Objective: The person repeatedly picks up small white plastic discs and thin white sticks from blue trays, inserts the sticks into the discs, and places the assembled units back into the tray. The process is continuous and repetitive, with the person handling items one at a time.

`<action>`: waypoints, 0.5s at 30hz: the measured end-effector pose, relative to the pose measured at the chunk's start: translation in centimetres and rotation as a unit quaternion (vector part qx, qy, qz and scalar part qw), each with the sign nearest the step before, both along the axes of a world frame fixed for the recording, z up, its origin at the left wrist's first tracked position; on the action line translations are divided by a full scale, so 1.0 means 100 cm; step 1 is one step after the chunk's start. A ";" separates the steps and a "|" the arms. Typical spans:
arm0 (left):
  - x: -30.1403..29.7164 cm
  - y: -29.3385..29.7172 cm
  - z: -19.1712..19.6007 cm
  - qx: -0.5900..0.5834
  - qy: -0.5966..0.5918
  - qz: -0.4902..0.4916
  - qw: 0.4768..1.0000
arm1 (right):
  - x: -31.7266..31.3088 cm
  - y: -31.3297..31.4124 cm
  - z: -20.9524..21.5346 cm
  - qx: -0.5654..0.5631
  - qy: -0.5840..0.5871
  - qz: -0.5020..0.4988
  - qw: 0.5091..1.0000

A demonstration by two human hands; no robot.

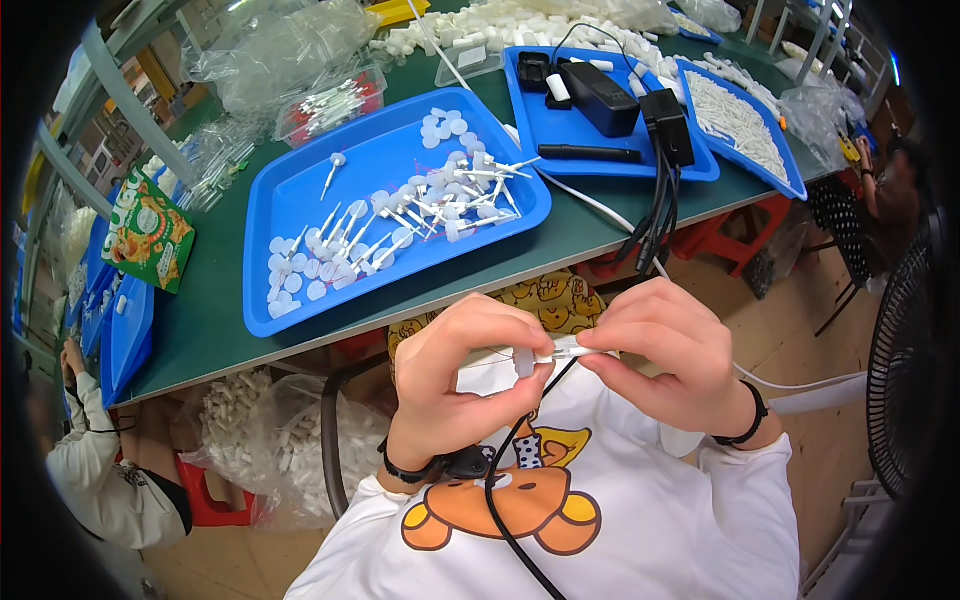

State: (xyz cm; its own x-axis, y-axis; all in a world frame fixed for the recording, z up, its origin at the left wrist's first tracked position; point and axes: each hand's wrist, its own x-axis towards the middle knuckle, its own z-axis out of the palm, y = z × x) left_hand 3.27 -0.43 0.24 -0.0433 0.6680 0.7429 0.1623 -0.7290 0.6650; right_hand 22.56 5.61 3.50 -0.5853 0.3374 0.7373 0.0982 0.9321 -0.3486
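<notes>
My left hand (462, 372) pinches a small white plastic part with a round translucent disc (523, 362) between thumb and fingertips, in front of my chest. From the other side, my right hand (672, 350) is closed on a thin white plastic stem (568, 352) whose end meets that part. The fingertips cover the joint, so I cannot tell how far one sits in the other. Beyond my hands, a blue tray (400, 117) on the green table holds loose translucent discs (287, 282) and several disc-and-stem pieces (345, 232).
A second blue tray (690, 165) carries black adapters (600, 98) and cables. To its right, another tray (797, 185) holds thin white sticks (735, 125). A clear box (330, 105) stands behind. A black fan (905, 350) is at right; co-workers sit at both sides.
</notes>
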 end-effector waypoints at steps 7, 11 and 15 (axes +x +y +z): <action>0.000 0.002 -0.001 0.013 0.021 -0.002 1.000 | -0.003 -0.002 -0.005 -0.027 0.022 0.012 0.999; -0.002 0.002 0.000 0.014 0.035 -0.013 0.999 | -0.003 -0.002 -0.005 -0.054 0.032 0.029 0.998; -0.001 0.002 -0.001 0.024 0.027 -0.028 0.999 | -0.001 -0.004 -0.003 -0.095 0.029 0.046 0.994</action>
